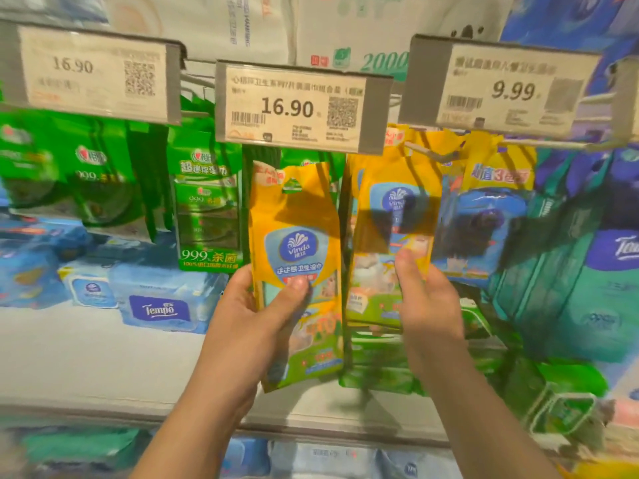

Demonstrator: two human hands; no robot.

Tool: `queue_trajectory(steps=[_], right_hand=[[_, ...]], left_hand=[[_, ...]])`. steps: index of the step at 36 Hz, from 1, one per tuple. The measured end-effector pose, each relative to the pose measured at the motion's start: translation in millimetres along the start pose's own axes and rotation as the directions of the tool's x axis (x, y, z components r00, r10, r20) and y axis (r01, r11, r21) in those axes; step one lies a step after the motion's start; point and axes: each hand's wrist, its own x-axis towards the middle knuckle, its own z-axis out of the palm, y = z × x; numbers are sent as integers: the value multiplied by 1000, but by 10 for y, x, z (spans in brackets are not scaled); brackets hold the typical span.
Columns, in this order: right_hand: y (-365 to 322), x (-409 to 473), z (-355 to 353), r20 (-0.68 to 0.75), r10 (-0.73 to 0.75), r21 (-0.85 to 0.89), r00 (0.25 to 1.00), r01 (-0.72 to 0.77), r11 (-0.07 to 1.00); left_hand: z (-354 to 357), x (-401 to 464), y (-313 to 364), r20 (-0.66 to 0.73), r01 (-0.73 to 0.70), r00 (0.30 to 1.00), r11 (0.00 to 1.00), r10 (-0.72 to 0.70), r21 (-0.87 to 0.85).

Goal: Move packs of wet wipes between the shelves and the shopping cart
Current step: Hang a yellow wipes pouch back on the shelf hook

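Currently: left grip (pixel 262 305) pinching yellow wipes pack (pixel 297 257), 12 o'clock, off hook; right grip (pixel 427 299) pinching hanging pack (pixel 394 216), 1 o'clock. Risk: hang-hole tearing on peg (pixel 428 152) if yanked.

left hand (pixel 256 316) holding yellow Vinda pack (pixel 297 243), right hand (pixel 427 299) gripping hanging pack (pixel 394 216)

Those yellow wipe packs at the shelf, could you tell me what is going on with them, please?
A person stands at a store shelf with both hands up. The left hand holds a yellow Vinda pack free of the hooks, thumb across its front. The right hand pinches a second yellow pack, whose top reaches the hook under the 9.99 price tag. No cart is in view.
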Motion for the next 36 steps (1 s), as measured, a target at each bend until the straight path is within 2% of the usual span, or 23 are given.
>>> queue_trajectory(steps=[4,11,17,23,30,34,36], right_hand=[[-82,228,160,-13,221,-23,975,-222,975],[-137,431,371,-71,297,46,952,-295,955],[-43,502,433,-78,288,33,955,-286,958],[82,489,365,-119,124,-111,985,-137,984],[189,420,240,-61,277,-227,959,-283,932],[238,276,174,-35,264,-344,964,-259,902],[220,159,134,-17,229,-351,973,-220,910]], left_hand=[[5,-19,36,3,-11,1000,1000,11,8],[-16,-33,65,-11,-16,1000,1000,17,22],[0,-36,100,24,-19,1000,999,18,47],[-3,-48,83,50,-1,999,999,-1,44],[44,-56,9,78,48,996,997,-52,55],[99,-87,-14,116,81,990,997,-82,7],[124,-104,-28,128,90,988,996,-89,-2]])
